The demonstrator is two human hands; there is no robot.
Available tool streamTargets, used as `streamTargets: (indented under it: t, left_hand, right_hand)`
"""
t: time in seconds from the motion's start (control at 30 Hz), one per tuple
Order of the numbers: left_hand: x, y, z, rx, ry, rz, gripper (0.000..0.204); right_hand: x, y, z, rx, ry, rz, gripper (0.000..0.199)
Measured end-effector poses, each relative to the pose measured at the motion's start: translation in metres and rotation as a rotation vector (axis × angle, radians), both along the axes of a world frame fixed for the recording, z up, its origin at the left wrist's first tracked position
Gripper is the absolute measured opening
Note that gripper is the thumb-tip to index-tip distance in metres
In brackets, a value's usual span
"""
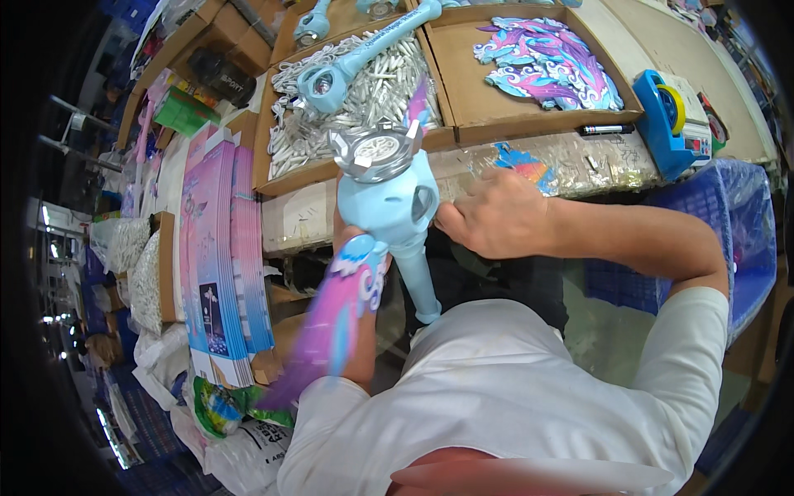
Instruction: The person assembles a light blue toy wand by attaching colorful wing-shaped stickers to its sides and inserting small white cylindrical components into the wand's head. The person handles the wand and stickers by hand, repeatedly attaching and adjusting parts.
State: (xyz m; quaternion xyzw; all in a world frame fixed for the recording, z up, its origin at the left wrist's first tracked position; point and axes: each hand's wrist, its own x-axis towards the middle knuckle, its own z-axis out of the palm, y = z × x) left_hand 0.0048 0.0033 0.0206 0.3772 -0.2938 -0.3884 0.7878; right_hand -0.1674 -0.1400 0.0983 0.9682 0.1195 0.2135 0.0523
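A light blue toy wand [387, 207] stands upright in front of me, with a clear and silver round top [376, 153] and a round opening in its side. My left hand [351, 236] is closed around the wand just below its head, largely hidden behind it. A pink, purple and blue wing [335, 306] sticks out from the wand toward my left arm; its tip is blurred. Another wing tip [420, 103] shows behind the top. My right hand [500, 217] is closed beside the wand's head, its fingertips close to the side; anything in them is hidden.
Across the bench, one cardboard box holds many white cabled parts [289, 136] with another blue wand [327, 87] on them. A second box holds wing pieces [550, 66]. A blue tape dispenser [653, 124], marker [606, 130], blue crate [616, 277] and stacked printed cartons [217, 273] are nearby.
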Motion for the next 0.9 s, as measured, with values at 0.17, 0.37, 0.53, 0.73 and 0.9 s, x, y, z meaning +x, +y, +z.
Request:
streamTargets:
  t: [0.17, 0.37, 0.53, 0.73, 0.9]
  left_hand:
    - [0.001, 0.014, -0.003, 0.027, 0.047, -0.011, 0.106]
    - [0.009, 0.029, -0.031, -0.047, -0.172, -0.082, 0.115]
    - [-0.013, 0.03, 0.006, 0.032, -0.061, -0.041, 0.117]
    - [-0.008, 0.004, 0.011, -0.073, -0.17, -0.007, 0.109]
    - [-0.003, -0.007, 0.022, -0.044, -0.04, -0.029, 0.092]
  right_hand:
    - [0.004, 0.012, 0.001, 1.713, 0.584, -0.03, 0.024]
    - [-0.012, 0.011, 0.006, 2.306, 1.077, -0.046, 0.025]
    - [-0.011, 0.013, -0.001, 1.275, 0.449, 0.075, 0.029]
    - [-0.009, 0.009, 0.017, 0.316, 0.314, -0.086, 0.017]
    - [0.003, -0.004, -0.003, -0.044, -0.037, -0.042, 0.013]
